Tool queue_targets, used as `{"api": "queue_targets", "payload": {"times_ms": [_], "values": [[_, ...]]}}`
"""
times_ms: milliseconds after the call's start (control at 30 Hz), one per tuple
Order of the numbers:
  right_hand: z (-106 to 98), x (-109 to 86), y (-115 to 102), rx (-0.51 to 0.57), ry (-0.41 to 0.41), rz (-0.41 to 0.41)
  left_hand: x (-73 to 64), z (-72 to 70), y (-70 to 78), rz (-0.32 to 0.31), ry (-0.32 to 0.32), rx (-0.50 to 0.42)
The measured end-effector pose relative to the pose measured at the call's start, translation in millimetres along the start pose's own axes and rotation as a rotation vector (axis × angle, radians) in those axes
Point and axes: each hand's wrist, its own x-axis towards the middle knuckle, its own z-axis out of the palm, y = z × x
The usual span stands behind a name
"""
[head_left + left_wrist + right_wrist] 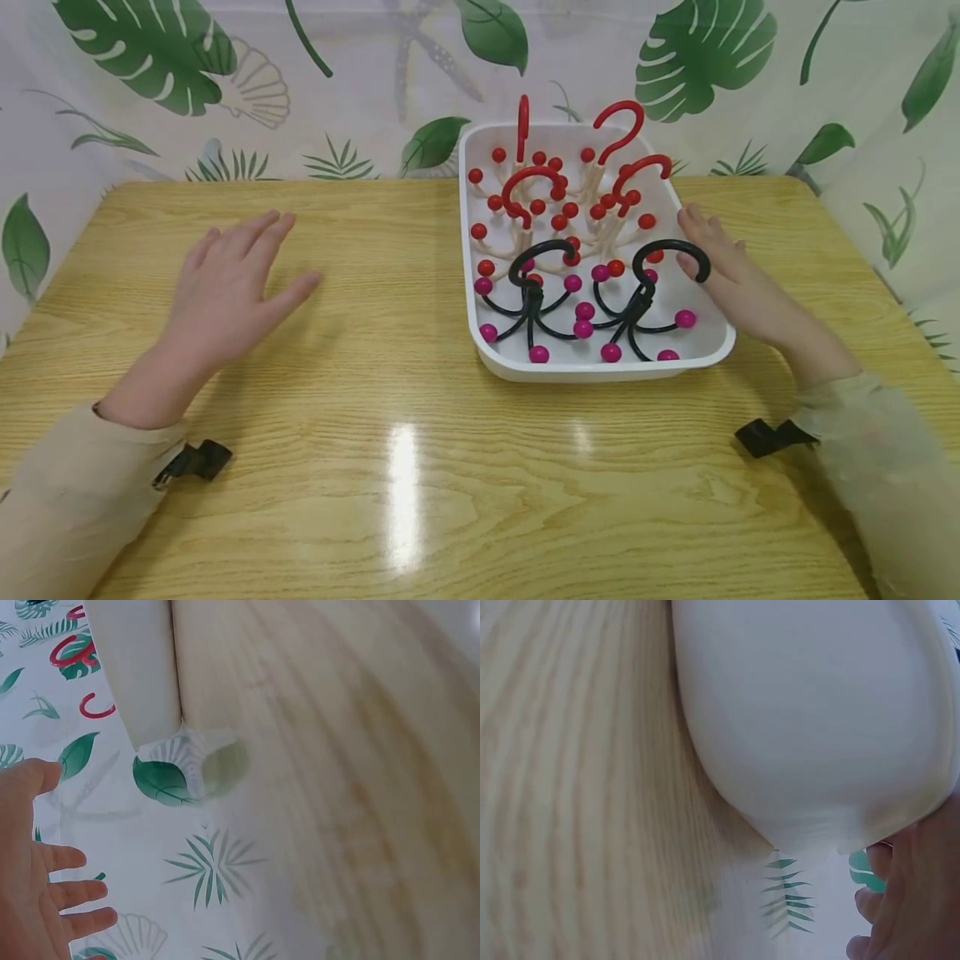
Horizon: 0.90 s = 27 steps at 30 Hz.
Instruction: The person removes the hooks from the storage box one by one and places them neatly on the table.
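Tray point(592, 372) with plain sides stands beside right hand point(742, 283).

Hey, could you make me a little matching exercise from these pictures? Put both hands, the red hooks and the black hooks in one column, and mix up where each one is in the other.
Things:
1. Left hand
2. Red hooks
3. Right hand
4. Black hooks

Places:
A. At the right side of the white tub
B. In the part of the tub nearer the person
C. Left of the tub, well apart from it
D. In the farther part of the tub

Right pairs: 1-C, 2-D, 3-A, 4-B
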Motion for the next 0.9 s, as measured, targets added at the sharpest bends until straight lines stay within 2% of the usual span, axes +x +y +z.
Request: {"api": "queue_targets", "payload": {"times_ms": [167, 633, 733, 900], "values": [[1.2, 2.0, 1.7, -0.013, 0.002, 0.018, 4.5, 2.4, 12.1, 0.023, -0.001, -0.038], [3.2, 0.3, 0.6, 0.015, 0.018, 0.018, 20.7, 12.0, 65.1, 0.146, 0.098, -0.172], [3.1, 0.2, 0.0, 0.019, 0.017, 0.022, 22.6, 12.7, 78.7, 0.173, 0.111, -0.251], [3.1, 0.3, -0.5, 0.030, 0.019, 0.022, 26.2, 11.5, 100.3, 0.211, 0.120, -0.455]]}}
